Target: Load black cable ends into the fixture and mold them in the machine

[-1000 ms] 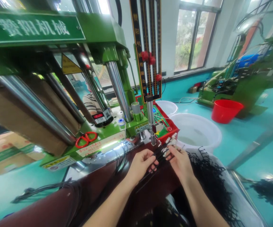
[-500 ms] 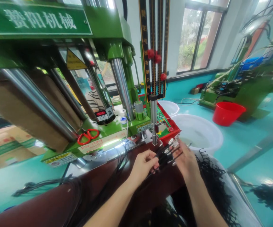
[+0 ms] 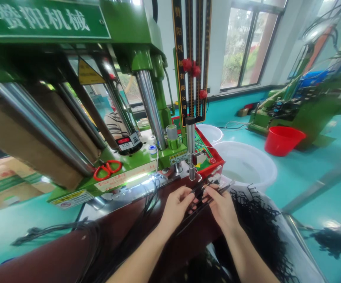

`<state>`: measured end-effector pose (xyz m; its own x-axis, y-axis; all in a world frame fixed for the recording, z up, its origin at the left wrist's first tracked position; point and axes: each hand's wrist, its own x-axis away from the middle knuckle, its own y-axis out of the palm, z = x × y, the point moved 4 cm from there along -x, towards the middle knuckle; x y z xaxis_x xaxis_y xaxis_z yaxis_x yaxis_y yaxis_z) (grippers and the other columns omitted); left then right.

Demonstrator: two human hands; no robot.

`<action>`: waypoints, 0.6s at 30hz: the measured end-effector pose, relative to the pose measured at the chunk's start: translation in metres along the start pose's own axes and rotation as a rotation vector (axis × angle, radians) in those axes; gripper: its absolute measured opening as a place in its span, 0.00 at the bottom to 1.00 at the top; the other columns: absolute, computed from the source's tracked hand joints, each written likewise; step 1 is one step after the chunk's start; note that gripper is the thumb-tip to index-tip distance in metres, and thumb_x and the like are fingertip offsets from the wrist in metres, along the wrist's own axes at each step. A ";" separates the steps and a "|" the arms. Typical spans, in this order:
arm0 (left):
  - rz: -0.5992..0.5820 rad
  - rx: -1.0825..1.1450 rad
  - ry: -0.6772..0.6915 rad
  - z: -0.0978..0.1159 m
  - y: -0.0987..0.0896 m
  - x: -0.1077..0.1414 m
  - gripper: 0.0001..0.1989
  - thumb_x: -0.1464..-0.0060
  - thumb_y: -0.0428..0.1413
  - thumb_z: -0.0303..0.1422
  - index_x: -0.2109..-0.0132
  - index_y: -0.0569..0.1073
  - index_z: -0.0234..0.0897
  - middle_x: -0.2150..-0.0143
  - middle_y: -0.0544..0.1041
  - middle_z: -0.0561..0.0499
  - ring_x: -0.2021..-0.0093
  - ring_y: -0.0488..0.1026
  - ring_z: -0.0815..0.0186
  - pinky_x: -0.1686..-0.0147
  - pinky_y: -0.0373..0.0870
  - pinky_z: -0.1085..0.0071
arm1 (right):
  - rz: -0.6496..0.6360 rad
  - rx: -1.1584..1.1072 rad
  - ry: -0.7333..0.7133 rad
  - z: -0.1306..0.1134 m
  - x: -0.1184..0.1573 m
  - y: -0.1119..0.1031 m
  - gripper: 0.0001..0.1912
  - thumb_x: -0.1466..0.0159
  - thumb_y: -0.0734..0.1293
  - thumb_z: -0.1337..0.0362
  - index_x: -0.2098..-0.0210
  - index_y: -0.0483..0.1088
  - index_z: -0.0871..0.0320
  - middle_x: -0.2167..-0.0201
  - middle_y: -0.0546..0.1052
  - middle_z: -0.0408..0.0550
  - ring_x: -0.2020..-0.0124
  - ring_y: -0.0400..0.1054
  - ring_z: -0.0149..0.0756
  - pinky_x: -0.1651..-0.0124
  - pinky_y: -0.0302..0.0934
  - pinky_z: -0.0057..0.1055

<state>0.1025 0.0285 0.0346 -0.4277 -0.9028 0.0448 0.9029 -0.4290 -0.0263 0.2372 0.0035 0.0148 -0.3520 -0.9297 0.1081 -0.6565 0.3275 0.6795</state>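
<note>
A bunch of thin black cables [image 3: 199, 192] with pale metallic ends runs between my two hands, above the dark red-brown tabletop [image 3: 123, 224]. My left hand [image 3: 176, 205] is closed round the cables, its thumb on top. Just to the right, my right hand [image 3: 222, 206] pinches the same bunch near the connector ends, thumb against fingers. The ends stick out past the right fingers and are too blurred to make out fully. More black cables [image 3: 95, 239] trail across the tabletop at left.
A green press machine [image 3: 137, 157] stands ahead, with red-handled scissors [image 3: 107, 169] on its base. Its red-framed control panel [image 3: 205, 157] is beyond my hands. At right are a white tub [image 3: 248, 161], a red bucket [image 3: 284, 139] and a heap of black moulded pieces [image 3: 258, 220].
My right hand has moved left and closed from looser, spread fingers to a pinch on the cables. The left hand keeps its hold, almost in place. The view has shifted slightly.
</note>
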 end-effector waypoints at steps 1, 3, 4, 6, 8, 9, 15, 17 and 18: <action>0.007 0.013 -0.011 -0.001 -0.001 -0.001 0.11 0.51 0.52 0.38 0.67 0.67 0.34 0.73 0.73 0.51 0.75 0.69 0.69 0.78 0.65 0.75 | 0.047 -0.049 -0.020 -0.001 -0.001 -0.003 0.09 0.54 0.73 0.68 0.75 0.69 0.59 0.81 0.71 0.39 0.81 0.64 0.27 0.77 0.59 0.25; 0.001 -0.004 -0.020 -0.001 -0.001 -0.002 0.10 0.51 0.52 0.38 0.68 0.66 0.34 0.72 0.73 0.50 0.73 0.70 0.69 0.75 0.65 0.74 | 0.100 -0.139 -0.040 -0.003 -0.003 -0.007 0.09 0.54 0.73 0.69 0.75 0.68 0.58 0.82 0.69 0.37 0.82 0.62 0.25 0.79 0.57 0.23; -0.016 -0.028 -0.016 -0.001 0.000 -0.002 0.10 0.51 0.53 0.37 0.69 0.66 0.33 0.72 0.73 0.49 0.72 0.70 0.68 0.74 0.66 0.74 | 0.100 -0.168 -0.041 -0.003 -0.003 -0.009 0.09 0.53 0.72 0.70 0.74 0.68 0.57 0.82 0.69 0.36 0.81 0.62 0.25 0.79 0.57 0.22; -0.068 -0.066 -0.003 -0.002 0.004 -0.003 0.10 0.51 0.52 0.37 0.70 0.65 0.34 0.72 0.73 0.49 0.70 0.70 0.68 0.72 0.66 0.74 | 0.069 -0.182 -0.056 -0.004 -0.004 -0.010 0.09 0.52 0.72 0.70 0.74 0.68 0.57 0.80 0.70 0.37 0.79 0.63 0.24 0.77 0.58 0.22; -0.116 -0.044 -0.029 -0.005 0.009 -0.002 0.10 0.50 0.52 0.37 0.71 0.63 0.34 0.71 0.74 0.48 0.69 0.70 0.68 0.72 0.66 0.74 | 0.030 -0.166 -0.075 -0.006 -0.004 -0.010 0.08 0.50 0.71 0.69 0.71 0.69 0.57 0.75 0.72 0.38 0.75 0.65 0.26 0.71 0.61 0.24; -0.140 -0.014 -0.068 -0.008 0.012 -0.001 0.10 0.50 0.51 0.38 0.70 0.61 0.35 0.70 0.73 0.49 0.69 0.71 0.68 0.72 0.66 0.74 | 0.009 -0.156 -0.077 -0.007 -0.004 -0.010 0.07 0.49 0.70 0.68 0.70 0.69 0.56 0.73 0.73 0.39 0.72 0.67 0.27 0.68 0.62 0.25; -0.345 0.249 -0.298 -0.030 0.036 0.028 0.14 0.50 0.51 0.42 0.65 0.55 0.38 0.74 0.73 0.51 0.79 0.70 0.68 0.82 0.64 0.76 | -0.150 -0.009 0.146 -0.011 0.002 -0.009 0.13 0.46 0.68 0.62 0.61 0.71 0.56 0.70 0.76 0.46 0.65 0.71 0.38 0.58 0.62 0.38; -0.399 0.355 -0.342 -0.038 0.043 0.044 0.16 0.49 0.50 0.43 0.63 0.55 0.38 0.75 0.73 0.50 0.85 0.66 0.71 0.88 0.59 0.79 | -0.245 0.062 0.233 -0.009 0.008 -0.008 0.10 0.45 0.67 0.61 0.64 0.72 0.58 0.71 0.77 0.47 0.66 0.71 0.38 0.57 0.62 0.38; -0.422 0.407 -0.368 -0.042 0.046 0.052 0.17 0.50 0.50 0.44 0.61 0.55 0.37 0.76 0.74 0.48 0.87 0.65 0.71 0.89 0.57 0.80 | -0.310 0.092 0.267 -0.006 0.012 -0.007 0.10 0.45 0.67 0.61 0.65 0.72 0.59 0.71 0.77 0.48 0.66 0.71 0.39 0.56 0.61 0.39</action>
<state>0.1200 -0.0398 -0.0067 -0.7688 -0.5611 0.3068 0.6372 -0.6313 0.4421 0.2416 -0.0110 0.0150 0.0489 -0.9937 0.1011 -0.7653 0.0278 0.6431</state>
